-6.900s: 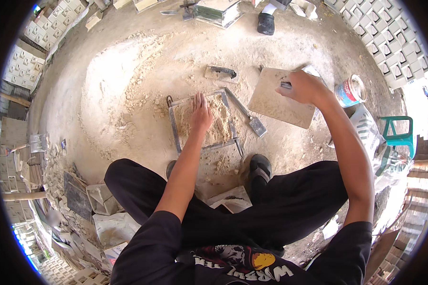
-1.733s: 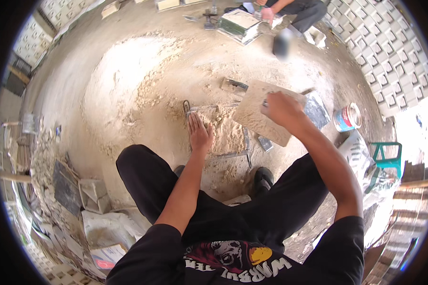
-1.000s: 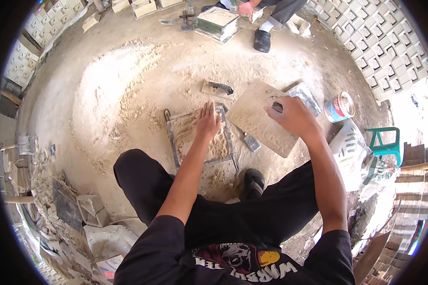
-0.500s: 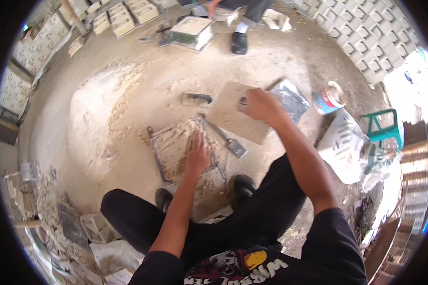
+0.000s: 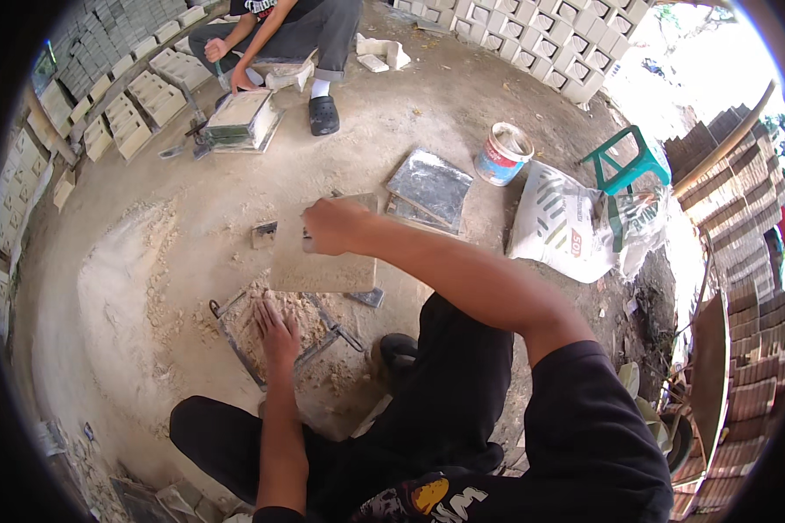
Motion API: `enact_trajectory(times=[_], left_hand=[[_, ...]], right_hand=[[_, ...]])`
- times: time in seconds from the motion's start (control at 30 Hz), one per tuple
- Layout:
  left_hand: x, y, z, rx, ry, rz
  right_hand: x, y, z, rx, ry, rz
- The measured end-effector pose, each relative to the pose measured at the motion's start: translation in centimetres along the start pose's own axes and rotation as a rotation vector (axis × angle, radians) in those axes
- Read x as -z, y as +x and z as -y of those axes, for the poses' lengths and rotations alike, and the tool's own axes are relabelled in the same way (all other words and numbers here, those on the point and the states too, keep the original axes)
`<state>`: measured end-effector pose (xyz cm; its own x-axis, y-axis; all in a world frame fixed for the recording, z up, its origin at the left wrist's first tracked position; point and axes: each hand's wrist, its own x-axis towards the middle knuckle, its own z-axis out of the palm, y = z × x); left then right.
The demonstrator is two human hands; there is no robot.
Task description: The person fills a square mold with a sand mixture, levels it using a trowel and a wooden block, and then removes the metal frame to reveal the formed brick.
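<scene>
I have the left hand (image 5: 277,329) open, fingers extended together and palm down on the crumbly sandy mix (image 5: 312,311) in the metal mould frame (image 5: 235,349), which lies on the ground ahead of my feet. The right hand (image 5: 330,228) is closed round a small dark grip on a pale flat board (image 5: 323,276), and that board overlaps the frame's far side in my view; whether they touch, I cannot tell.

To spread this well, I would keep the left palm low and use the finger pads to work mix outward into the corners, so the middle doesn't heap up. The pressure should stay gentle near the bars — a hard shove could shift the frame. I would also hold the board level and clear of the left fingertips.

Against the view half a second ago, the board has come across toward the mould; there it stood off to the right, with the flat-bladed tool (image 5: 368,297) showing almost whole between them. Now the board hides most of that tool. The left hand remains on the mix. My camera has swung right, too — the co-worker (image 5: 275,35) shows far more fully at the upper left.
</scene>
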<state>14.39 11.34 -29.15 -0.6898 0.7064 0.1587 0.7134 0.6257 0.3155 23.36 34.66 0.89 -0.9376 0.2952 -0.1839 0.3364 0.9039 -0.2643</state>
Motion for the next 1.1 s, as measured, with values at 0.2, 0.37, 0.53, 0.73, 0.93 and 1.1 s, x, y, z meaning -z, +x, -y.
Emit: enact_trajectory(times=[0.2, 0.37, 0.53, 0.73, 0.93, 1.1], left_hand=[[-0.3, -2.9, -1.6, -0.053, 0.019, 0.036], [0.8, -0.8, -3.5, -0.140, -0.034, -0.014], [-1.1, 1.4, -4.1, -0.213, 0.093, -0.002], [-1.7, 3.4, -5.3, -0.181, 0.079, -0.050], [-1.5, 6.3, -3.5, -0.059, 0.080, -0.042], [-1.0, 5.8, -0.2, -0.078, 0.129, 0.022]], right_hand=[[0.8, -1.0, -1.0, -0.011, -0.046, -0.033], [1.0, -0.9, -2.7, -0.070, -0.022, -0.031], [1.3, -0.5, -2.6, -0.155, -0.054, -0.011], [0.3, 0.2, -4.4, -0.144, -0.055, -0.018], [0.3, 0.6, -4.6, -0.113, -0.021, -0.039], [0.5, 0.7, -3.6, -0.118, 0.002, 0.017]])
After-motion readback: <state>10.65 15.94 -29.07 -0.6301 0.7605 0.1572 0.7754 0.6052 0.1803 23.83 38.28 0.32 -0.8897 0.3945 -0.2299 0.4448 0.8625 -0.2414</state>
